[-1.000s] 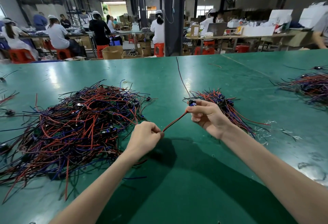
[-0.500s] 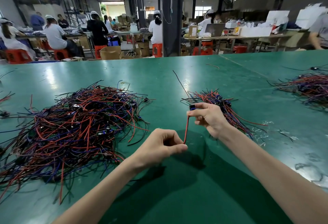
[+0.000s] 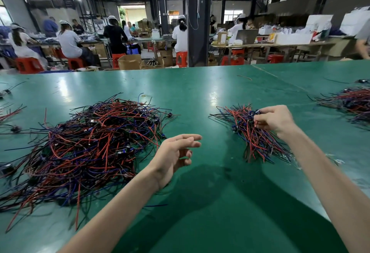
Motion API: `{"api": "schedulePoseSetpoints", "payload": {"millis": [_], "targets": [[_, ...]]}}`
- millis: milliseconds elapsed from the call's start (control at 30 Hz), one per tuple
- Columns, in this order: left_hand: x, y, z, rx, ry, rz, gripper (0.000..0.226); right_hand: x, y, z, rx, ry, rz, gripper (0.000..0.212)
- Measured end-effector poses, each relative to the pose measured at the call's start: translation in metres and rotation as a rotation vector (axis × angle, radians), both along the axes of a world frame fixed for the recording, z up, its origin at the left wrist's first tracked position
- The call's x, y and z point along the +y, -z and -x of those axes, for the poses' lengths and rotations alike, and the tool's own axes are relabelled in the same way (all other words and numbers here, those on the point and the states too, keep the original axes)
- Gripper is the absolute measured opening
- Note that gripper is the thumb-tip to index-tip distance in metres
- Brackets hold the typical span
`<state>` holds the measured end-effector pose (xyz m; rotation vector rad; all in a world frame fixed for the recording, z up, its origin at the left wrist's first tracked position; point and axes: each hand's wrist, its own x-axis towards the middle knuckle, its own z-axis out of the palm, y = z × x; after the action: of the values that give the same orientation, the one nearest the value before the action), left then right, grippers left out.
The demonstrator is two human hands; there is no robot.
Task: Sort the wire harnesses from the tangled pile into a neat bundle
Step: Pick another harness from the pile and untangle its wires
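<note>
Fingers (image 3: 266,110) of the right hand (image 3: 274,121): curled, pinching a small blue connector (image 3: 253,112) at the far end of the neat bundle (image 3: 254,138), which lies directly under and towards the body from them on the tabletop (image 3: 200,96). Fingers (image 3: 190,138) of the left hand (image 3: 174,156): loosely spread, gripping nothing, hanging between the two heaps, with the tangled pile (image 3: 96,142) just to their left and partly beyond them.

Risks from here:
- Letting go carelessly, so that the connector lands askew and its wires cross the others instead of lying along them; would undo the neatness.
- Lifting away with a neighbouring wire caught under a fingertip; would fan the bundle's already splayed far end further.
- Reaching the empty left fingers into the pile and pulling one loop hard; would likely drag several knotted harnesses along and tighten the knot.

Hard to make out:
- Cannot trace which wires belong to the pinched connector; lost among the red, blue and black strands below the right fingers.
- Possibly more than one connector in the pinch; too small to say.
- Near right edge of the bundle hidden behind the right forearm.
- Pile's left side cut off by the frame edge.
- Another heap (image 3: 352,100) well to the right of the right fingers, blurred and cropped.
</note>
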<state>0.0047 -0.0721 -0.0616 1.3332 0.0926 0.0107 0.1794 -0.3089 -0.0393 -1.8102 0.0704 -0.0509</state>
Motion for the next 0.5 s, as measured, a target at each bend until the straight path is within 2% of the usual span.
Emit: {"api": "schedulePoseSetpoints", "payload": {"millis": [200,367,500], "targets": [[-0.002,0.002,0.001,0.016,0.059,-0.014,0.020,0.000,0.024,-0.014,-0.200,0.144,0.443,0.035],[-0.001,0.001,0.002,0.014,0.061,-0.021,0.020,0.005,0.035,-0.015,-0.355,0.196,0.515,0.029],[0.000,0.001,0.002,-0.001,0.043,-0.042,0.019,0.003,0.040,-0.018,-0.410,0.181,0.618,0.024]]}}
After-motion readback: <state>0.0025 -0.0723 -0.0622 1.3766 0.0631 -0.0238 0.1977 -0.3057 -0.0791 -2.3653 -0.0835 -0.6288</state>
